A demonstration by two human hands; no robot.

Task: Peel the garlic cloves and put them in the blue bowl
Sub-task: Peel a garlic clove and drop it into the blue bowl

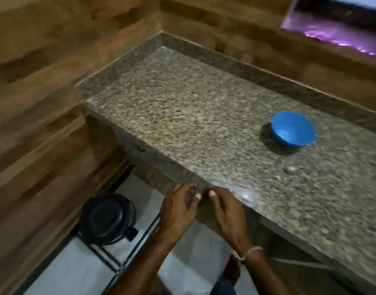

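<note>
Two hands meet at 6 o'clock by the counter (pixel 182 116) edge. Your left hand (pixel 178 205) and right hand (pixel 225 207) curl their fingertips toward each other, but blur hides whether they pinch anything. The blue bowl (pixel 300 124) sits at 3 o'clock. At its 6 o'clock lies a pale bit, likely a garlic clove (pixel 290 169). Expect it to be light, firm and papery-skinned, and slick once peeled. Pinch it at the tips.

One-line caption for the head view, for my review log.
Left hand and right hand close together at the front edge of the granite counter; blue bowl stands farther right.
</note>
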